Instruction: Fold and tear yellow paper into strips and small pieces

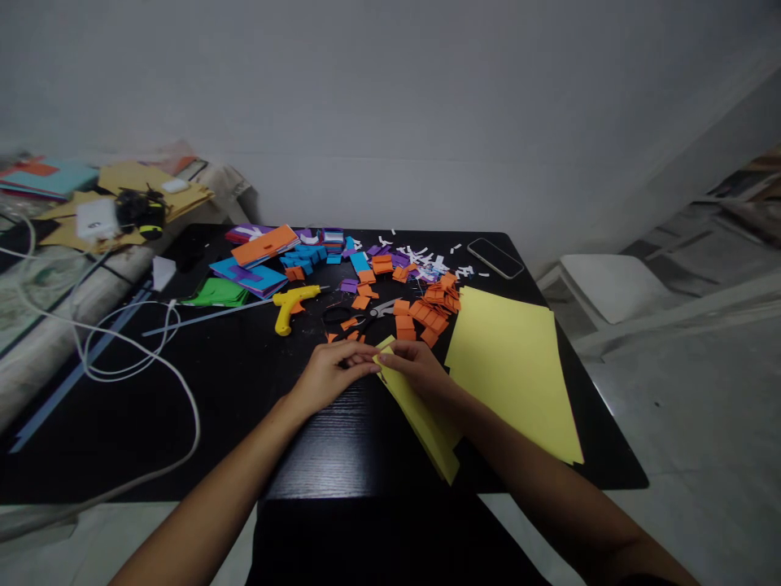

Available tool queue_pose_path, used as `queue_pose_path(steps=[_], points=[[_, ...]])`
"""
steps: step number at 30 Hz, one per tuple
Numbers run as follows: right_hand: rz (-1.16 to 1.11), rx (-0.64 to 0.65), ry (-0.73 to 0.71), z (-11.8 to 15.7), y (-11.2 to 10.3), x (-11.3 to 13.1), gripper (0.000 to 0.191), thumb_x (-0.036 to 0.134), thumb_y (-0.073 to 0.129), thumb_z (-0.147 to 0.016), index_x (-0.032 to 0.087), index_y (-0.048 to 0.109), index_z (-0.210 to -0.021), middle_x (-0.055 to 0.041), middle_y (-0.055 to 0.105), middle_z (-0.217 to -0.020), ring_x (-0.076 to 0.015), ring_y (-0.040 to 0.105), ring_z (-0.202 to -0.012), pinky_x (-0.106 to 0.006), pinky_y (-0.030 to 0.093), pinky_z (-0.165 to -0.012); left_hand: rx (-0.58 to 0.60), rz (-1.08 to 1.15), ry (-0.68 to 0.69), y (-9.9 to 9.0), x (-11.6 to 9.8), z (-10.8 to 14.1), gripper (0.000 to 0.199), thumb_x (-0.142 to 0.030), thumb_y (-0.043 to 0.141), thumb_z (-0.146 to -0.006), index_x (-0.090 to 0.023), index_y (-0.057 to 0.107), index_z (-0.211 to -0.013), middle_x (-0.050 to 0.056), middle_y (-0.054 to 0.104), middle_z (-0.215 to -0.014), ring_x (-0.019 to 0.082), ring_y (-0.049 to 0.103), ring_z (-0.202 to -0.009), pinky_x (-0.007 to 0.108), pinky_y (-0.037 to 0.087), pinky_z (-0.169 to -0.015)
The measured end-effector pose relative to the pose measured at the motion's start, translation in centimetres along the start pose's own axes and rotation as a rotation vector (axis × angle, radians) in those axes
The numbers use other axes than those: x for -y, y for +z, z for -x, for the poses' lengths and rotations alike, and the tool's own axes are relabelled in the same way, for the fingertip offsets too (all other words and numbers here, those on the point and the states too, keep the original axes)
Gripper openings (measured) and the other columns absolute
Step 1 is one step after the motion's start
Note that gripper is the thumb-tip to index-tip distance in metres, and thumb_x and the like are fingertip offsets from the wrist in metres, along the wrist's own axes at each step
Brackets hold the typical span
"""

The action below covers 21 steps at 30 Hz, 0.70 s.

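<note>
A folded sheet of yellow paper [421,419] slants across the front middle of the black table, its upper end raised between my hands. My left hand [334,370] pinches that upper end from the left, thumb and fingertips close together. From the right, my right hand [421,366] grips the same paper near its top edge, the thumb lying over it. Just beyond my hands are scissors [335,316] with dark handles and several small folded orange paper pieces [405,325]. A larger stack of yellow paper [509,366] lies right of my right hand.
A yellow glue gun [291,305] lies left of centre. Blue paper pieces [305,259], green paper [216,293] and white scraps [427,264] spread behind. A phone [495,257] rests at the back right. A white cable [176,370] loops across the left; a white stool [616,285] stands right.
</note>
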State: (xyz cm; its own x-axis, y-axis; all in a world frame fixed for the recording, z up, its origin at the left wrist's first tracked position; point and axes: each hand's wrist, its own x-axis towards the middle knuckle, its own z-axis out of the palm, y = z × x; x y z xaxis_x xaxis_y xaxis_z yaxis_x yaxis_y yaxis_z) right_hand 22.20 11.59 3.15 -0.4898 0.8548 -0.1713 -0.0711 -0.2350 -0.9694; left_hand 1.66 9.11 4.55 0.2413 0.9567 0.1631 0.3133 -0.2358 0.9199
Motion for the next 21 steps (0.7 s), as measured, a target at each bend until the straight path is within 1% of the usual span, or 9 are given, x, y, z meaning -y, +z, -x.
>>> queue_pose_path(steps=[6,9,13,18,21], points=[[-0.007,-0.005,0.004,0.1,0.06,-0.02,0.035,0.051,0.081,-0.077,0.018,0.069,-0.073,0.0029,0.059,-0.067,-0.0127,0.047,-0.062,-0.027,0.034,-0.061,-0.001,0.013,0.015,-0.02,-0.05,0.01,0.02,-0.033,0.082,-0.085,-0.023,0.083,-0.101,0.004,0.081,-0.088,0.017,0.072,-0.072,0.026,0.055,-0.069],[-0.002,-0.004,-0.002,0.08,0.0,-0.1,0.036,0.051,0.081,-0.078,0.018,0.069,-0.073,0.0032,0.057,-0.066,-0.0124,0.047,-0.061,-0.027,0.034,-0.061,0.006,0.013,0.007,-0.03,-0.09,0.06,0.02,-0.033,0.082,-0.085,-0.022,0.082,-0.102,0.004,0.081,-0.089,0.017,0.072,-0.074,0.026,0.055,-0.07],[0.001,-0.003,0.002,0.0,-0.08,-0.11,0.037,0.053,0.081,-0.077,0.018,0.07,-0.073,0.0029,0.058,-0.066,-0.0126,0.047,-0.061,-0.027,0.035,-0.061,0.02,0.008,0.001,-0.03,-0.05,0.03,0.02,-0.033,0.081,-0.086,-0.023,0.082,-0.103,0.003,0.079,-0.087,0.016,0.07,-0.072,0.026,0.054,-0.069],[-0.02,-0.017,-0.012,-0.16,-0.11,-0.22,0.034,0.051,0.082,-0.076,0.018,0.073,-0.077,0.0003,0.065,-0.074,-0.0146,0.053,-0.067,-0.027,0.038,-0.065,0.03,0.034,-0.007,-0.11,-0.24,-0.21,0.027,-0.037,0.079,-0.087,-0.02,0.078,-0.109,0.002,0.074,-0.084,0.014,0.066,-0.07,0.024,0.052,-0.065],[-0.024,-0.02,0.016,-0.16,-0.1,-0.25,0.036,0.052,0.082,-0.075,0.017,0.072,-0.078,0.0011,0.064,-0.071,-0.014,0.053,-0.065,-0.027,0.038,-0.063,-0.002,0.01,-0.006,-0.13,-0.56,-0.24,0.025,-0.039,0.073,-0.09,-0.018,0.075,-0.104,0.001,0.07,-0.079,0.013,0.062,-0.068,0.023,0.049,-0.063]])
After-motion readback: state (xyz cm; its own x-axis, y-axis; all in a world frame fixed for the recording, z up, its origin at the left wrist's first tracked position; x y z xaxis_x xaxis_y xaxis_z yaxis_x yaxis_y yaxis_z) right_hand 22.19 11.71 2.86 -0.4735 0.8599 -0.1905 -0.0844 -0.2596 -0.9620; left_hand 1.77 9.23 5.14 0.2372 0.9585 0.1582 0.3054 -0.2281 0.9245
